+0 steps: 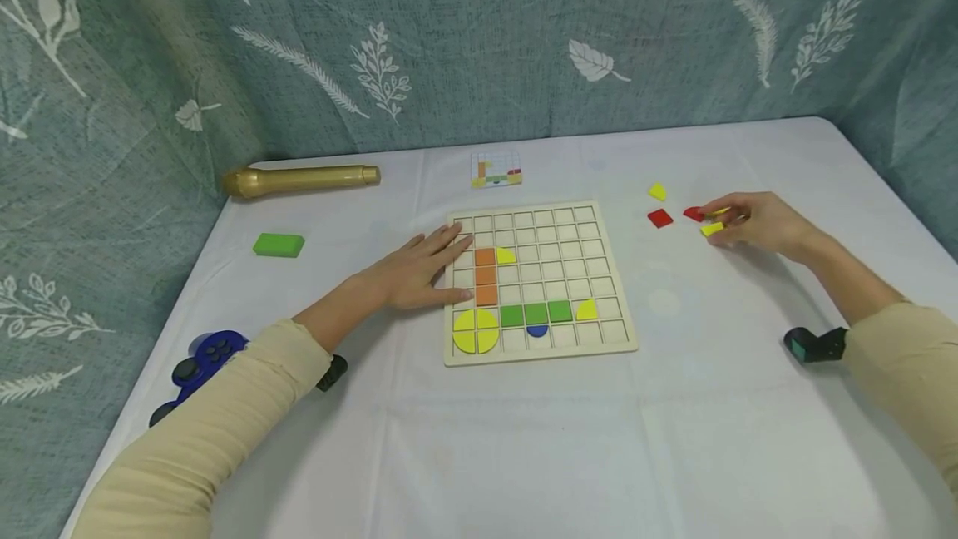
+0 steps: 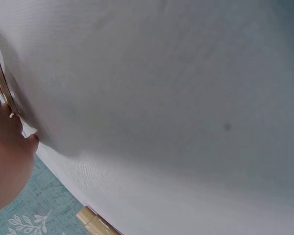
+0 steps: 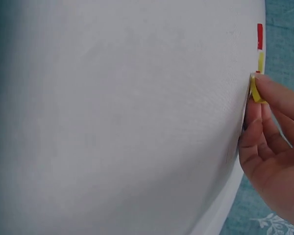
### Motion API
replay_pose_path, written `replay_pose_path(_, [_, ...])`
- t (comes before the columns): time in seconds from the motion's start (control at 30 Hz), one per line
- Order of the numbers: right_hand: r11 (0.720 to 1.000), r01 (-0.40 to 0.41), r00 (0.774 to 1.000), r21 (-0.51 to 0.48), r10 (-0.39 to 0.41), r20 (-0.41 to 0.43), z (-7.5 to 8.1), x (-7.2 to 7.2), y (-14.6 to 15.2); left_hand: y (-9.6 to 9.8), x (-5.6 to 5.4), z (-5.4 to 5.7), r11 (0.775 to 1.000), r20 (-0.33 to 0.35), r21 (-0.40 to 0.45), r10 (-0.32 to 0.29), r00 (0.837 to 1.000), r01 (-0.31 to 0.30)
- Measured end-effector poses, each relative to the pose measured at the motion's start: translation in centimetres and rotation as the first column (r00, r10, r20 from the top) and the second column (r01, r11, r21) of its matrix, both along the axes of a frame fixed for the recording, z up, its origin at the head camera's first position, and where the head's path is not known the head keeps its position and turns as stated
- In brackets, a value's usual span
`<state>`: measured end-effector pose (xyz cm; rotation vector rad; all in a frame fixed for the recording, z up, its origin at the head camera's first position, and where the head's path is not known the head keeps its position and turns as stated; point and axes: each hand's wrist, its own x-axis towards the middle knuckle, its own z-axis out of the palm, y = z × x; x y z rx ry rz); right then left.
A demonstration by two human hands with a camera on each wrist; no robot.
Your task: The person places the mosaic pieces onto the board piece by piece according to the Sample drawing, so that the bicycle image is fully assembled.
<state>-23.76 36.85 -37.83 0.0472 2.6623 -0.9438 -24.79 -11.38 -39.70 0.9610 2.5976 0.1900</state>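
The left hand (image 1: 419, 273) lies with fingers spread on the left edge of a wooden grid board (image 1: 554, 358). On the board sit several orange squares (image 1: 486, 275), green squares (image 1: 535, 314), yellow quarter circles (image 1: 475, 331) and a blue half circle (image 1: 537, 330). Right of the board, the right hand (image 1: 759, 219) pinches a small yellow tile (image 3: 256, 91) between thumb and finger, low over the cloth. Beside its fingertips are a red rounded tile (image 1: 693, 213), a red square (image 1: 660, 218) and a yellow quarter circle (image 1: 658, 191). Part of another yellow piece shows behind the fingers.
A small pattern card (image 1: 496, 170) lies behind the board. At the left are a gold microphone-shaped object (image 1: 303, 180), a green block (image 1: 279, 244) and a blue game controller (image 1: 213, 356) partly under the left sleeve. White cloth (image 1: 479, 456) covers the table, and a patterned curtain (image 1: 509, 65) hangs behind.
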Motion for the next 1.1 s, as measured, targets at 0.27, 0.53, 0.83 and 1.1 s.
replay_pose_path(0.27, [0.998, 0.058, 0.998, -0.023, -0.058, -0.005, 0.5, 0.6, -0.5, 0.0, -0.2, 0.0, 1.000, 0.007, 0.000, -0.007, 1.000, 0.007])
replay_pose_path(0.53, [0.993, 0.046, 0.996, -0.109, -0.038, 0.075, 0.7, 1.7, -2.6, 0.2, -0.1, 0.2, 1.000, 0.006, -0.012, -0.001, 1.000, 0.001])
replay_pose_path(0.83, [0.961, -0.038, 0.989, -0.274, 0.075, 0.125, 0.7, 4.0, -6.0, 0.2, -0.1, 0.2, 1.000, 0.010, -0.001, -0.005, 1.000, 0.005])
replay_pose_path(1.1, [0.916, -0.072, 0.973, -0.395, 0.152, 0.175, 0.8, 5.8, -9.4, 0.1, -0.2, 0.1, 1.000, 0.007, -0.015, -0.005, 1.000, 0.005])
